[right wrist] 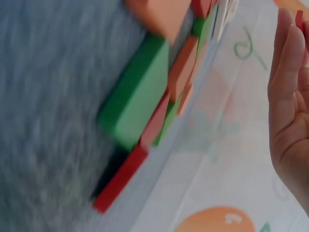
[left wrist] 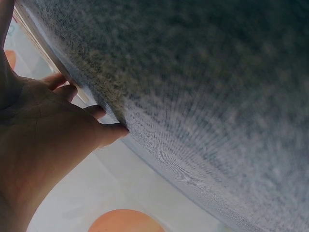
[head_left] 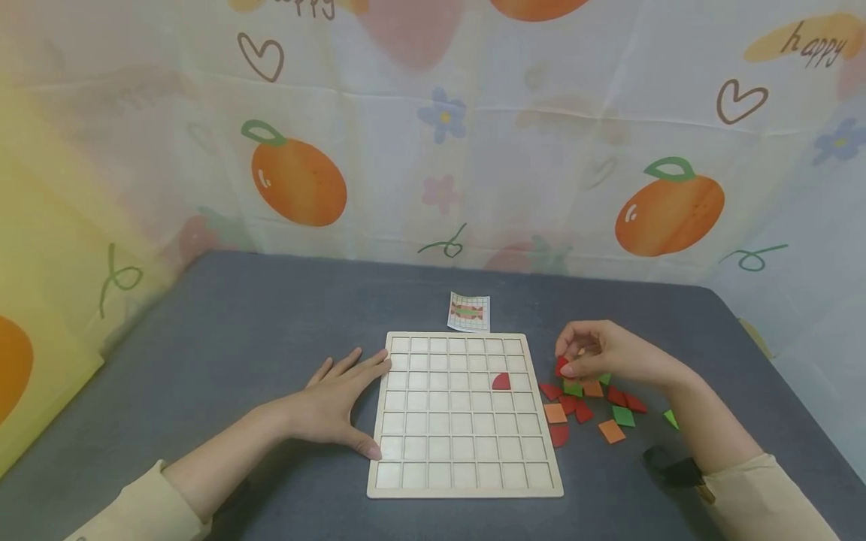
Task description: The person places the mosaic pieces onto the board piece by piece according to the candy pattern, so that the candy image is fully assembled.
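A pale grid board (head_left: pixel 463 424) with rows of shallow square cells lies on the dark table. One red quarter-circle tile (head_left: pixel 501 382) sits in a cell toward its upper right. My left hand (head_left: pixel 331 409) is spread at the board's left side, fingertips and thumb touching the edge. Just right of the board, my right hand (head_left: pixel 602 352) pinches a red tile (head_left: pixel 561 367) between thumb and fingers, above a scatter of tiles. In the right wrist view, a bit of red tile (right wrist: pixel 299 19) shows at the fingertips; its full shape is hidden.
Loose tiles lie right of the board, among them an orange square (head_left: pixel 612 431), a green square (head_left: pixel 623 416) and a red rounded piece (head_left: pixel 558 434). Behind the board is a small pattern card (head_left: pixel 468 312). A dark object (head_left: pixel 673 467) is near the right forearm.
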Action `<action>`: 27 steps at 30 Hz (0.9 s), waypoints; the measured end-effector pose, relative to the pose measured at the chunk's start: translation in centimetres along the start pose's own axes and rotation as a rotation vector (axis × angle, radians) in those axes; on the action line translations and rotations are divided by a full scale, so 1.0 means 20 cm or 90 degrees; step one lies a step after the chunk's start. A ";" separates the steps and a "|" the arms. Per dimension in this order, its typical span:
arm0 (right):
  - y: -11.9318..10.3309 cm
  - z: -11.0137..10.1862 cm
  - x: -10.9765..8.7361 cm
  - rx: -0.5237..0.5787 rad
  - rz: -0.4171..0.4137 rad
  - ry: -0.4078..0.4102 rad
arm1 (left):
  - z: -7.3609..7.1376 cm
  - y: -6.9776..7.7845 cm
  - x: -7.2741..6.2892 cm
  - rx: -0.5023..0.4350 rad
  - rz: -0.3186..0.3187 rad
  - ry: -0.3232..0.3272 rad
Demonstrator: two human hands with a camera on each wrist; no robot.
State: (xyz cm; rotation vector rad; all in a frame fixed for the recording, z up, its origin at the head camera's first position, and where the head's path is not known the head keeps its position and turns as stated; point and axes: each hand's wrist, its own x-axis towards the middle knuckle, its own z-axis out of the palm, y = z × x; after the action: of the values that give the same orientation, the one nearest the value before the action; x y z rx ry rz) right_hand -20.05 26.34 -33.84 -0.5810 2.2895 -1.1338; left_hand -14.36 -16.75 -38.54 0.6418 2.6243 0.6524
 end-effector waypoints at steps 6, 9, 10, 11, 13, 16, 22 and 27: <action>-0.05 0.08 0.03 0.011 -0.018 -0.025 | 0.00 0.00 0.00 -0.005 -0.002 0.000; -0.08 0.12 0.05 -0.001 -0.012 -0.023 | 0.00 0.00 0.00 -0.005 -0.003 -0.001; -0.09 0.14 0.05 0.001 -0.007 -0.024 | 0.00 0.00 0.00 -0.004 -0.004 -0.001; -0.10 0.15 0.06 0.002 -0.004 -0.026 | 0.00 0.00 0.00 -0.003 -0.005 0.000; -0.12 0.18 0.08 0.011 0.007 -0.033 | 0.00 0.00 0.00 -0.002 -0.007 0.000; -0.14 0.23 0.11 0.006 0.000 -0.053 | 0.00 0.00 0.00 0.000 -0.009 0.001; -0.16 0.28 0.13 -0.037 -0.031 -0.072 | 0.00 0.00 0.00 0.002 -0.006 0.002; -0.18 0.32 0.15 -0.053 -0.031 -0.071 | 0.00 0.00 0.00 0.001 -0.004 0.001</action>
State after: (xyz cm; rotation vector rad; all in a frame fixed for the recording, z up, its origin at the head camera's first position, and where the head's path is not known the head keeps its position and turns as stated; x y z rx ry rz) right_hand -17.96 18.89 -35.01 -0.7177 2.2463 -1.0053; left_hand -14.33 -16.75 -38.54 0.6333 2.6277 0.6496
